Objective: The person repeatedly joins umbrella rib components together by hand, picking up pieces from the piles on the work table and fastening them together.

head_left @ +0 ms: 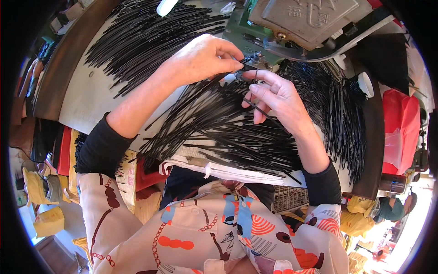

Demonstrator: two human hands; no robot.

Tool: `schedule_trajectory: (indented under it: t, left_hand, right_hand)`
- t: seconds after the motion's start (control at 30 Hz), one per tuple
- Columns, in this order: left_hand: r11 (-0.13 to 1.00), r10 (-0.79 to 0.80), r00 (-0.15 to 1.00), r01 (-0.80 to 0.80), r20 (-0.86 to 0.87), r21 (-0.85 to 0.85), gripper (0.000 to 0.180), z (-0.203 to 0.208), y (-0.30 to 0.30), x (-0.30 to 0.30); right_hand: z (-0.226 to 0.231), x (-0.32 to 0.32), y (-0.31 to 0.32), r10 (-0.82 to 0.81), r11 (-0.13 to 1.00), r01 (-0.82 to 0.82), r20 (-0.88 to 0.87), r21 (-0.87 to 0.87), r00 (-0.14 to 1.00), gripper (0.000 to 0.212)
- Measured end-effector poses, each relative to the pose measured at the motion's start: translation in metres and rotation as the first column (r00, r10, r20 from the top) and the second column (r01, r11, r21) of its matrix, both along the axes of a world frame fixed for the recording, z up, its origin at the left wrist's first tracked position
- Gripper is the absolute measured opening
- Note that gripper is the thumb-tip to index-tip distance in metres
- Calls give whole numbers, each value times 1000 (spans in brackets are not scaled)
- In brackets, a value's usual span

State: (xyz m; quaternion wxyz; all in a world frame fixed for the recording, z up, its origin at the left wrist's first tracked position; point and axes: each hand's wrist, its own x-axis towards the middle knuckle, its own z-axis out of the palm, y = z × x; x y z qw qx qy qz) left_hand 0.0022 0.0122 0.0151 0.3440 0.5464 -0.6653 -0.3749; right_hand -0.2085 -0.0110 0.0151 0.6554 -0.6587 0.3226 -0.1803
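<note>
My left hand (199, 58) is closed in a pinch, its thumb and forefinger on the end of a thin black strip beside the small metal working parts (253, 58) of a green machine (235, 31). Just to the right, my right hand (279, 97) has another thin black strip (257, 108) running across its curled fingers, near the same spot. The exact point where the strips meet the machine is partly hidden by my fingers. Below both hands lies a loose, crisscrossed heap of black strips (219, 121).
More black strips (141, 39) fan out at the far left; another bundle (344, 114) droops along the right. The machine's grey metal head (310, 18) and curved bar overhang the far right. A white cup-like piece (365, 85) and red bag (399, 130) stand at the right edge.
</note>
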Motion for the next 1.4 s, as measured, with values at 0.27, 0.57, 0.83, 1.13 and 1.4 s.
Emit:
schedule_trajectory:
  t: [0.27, 0.57, 0.83, 1.13, 1.4]
  left_hand:
    - [997, 31, 999, -33, -25, -76, 31, 1, -10, -3]
    - [993, 11, 999, -16, -48, -116, 31, -3, -14, -7]
    - [994, 26, 1000, -27, -13, -108, 30, -2, -14, -7]
    - [994, 18, 1000, -21, -25, -109, 32, -2, -16, -6]
    - [995, -12, 997, 5, -70, -99, 33, -2, -17, -5]
  right_hand:
    - [4, -1, -1, -58, 998, 57, 27, 7, 998, 34]
    - [4, 0, -5, -62, 998, 62, 20, 16, 998, 34]
    - [3, 0, -8, -59, 998, 59, -8, -10, 998, 34]
    - [1, 0, -9, -68, 997, 68, -15, -25, 998, 33]
    - [-1, -1, -8, -73, 997, 73, -5, 7, 997, 37]
